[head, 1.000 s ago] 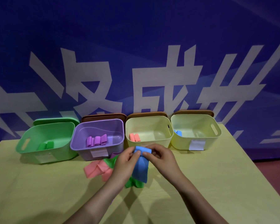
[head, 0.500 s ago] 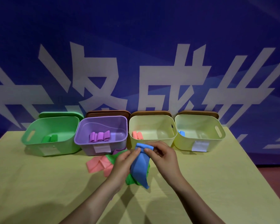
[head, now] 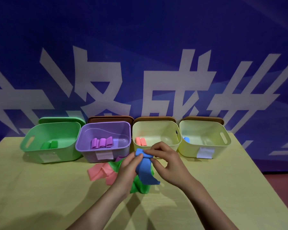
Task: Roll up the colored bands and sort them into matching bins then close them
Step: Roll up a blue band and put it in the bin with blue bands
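Staged demo booth: yellow table (head: pixel 40 188) against blue printed banner (head: pixel 140 47) with large white characters

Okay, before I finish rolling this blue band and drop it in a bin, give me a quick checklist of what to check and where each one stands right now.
1. Both hands grip the blue stretchy band: left hand and right hand pinch its top. Ok.
2. Band fully rolled: a loose tail hangs down. Not ok.
3. Matching bin identified: far-right pale yellow plastic bin already holds a blue roll. Ok.
4. That bin open: its brown lid stands behind it. Ok.
5. Roll tightness: hidden by fingers. Cannot tell.
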The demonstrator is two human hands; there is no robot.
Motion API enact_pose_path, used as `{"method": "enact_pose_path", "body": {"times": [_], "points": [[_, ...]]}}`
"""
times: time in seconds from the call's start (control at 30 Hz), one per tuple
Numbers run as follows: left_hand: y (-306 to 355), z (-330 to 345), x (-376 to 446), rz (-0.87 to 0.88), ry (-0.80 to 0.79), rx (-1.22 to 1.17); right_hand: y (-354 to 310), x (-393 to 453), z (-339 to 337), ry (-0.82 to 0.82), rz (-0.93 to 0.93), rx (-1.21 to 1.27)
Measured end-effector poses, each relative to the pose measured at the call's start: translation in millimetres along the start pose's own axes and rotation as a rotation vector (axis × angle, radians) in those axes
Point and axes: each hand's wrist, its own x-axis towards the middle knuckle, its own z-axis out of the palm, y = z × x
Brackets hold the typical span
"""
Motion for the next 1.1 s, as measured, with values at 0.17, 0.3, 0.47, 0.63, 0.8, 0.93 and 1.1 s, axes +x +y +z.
{"method": "enact_pose_path", "body": {"times": [0.17,0.3,0.47,0.63,0.8,0.93,1.1], "points": [[9,2,-2,0.125,-0.035,0.179,-9,3,6,0.116,0.294,0.293],[14,3,-4,0.197,-0.042,0.246,-10,7,8,0.067,0.443,0.432],[16,-1,-5,0.375,-0.015,0.409,-14,6,12,0.104,0.363,0.448],[17,1,-7,0.342,0.012,0.347,-13,4,23,0.192,0.241,0.270],[11,4,-7,-0.062,0.012,0.008,-7,2,23,0.274,0.174,0.130],[13,3,-10,-0.094,-0.037,-0.075,-4,-2,15,0.225,0.066,0.019],[14,6,-11,-0.072,-0.002,-0.082,-3,-2,4,0.090,-0.119,-0.149]]}}
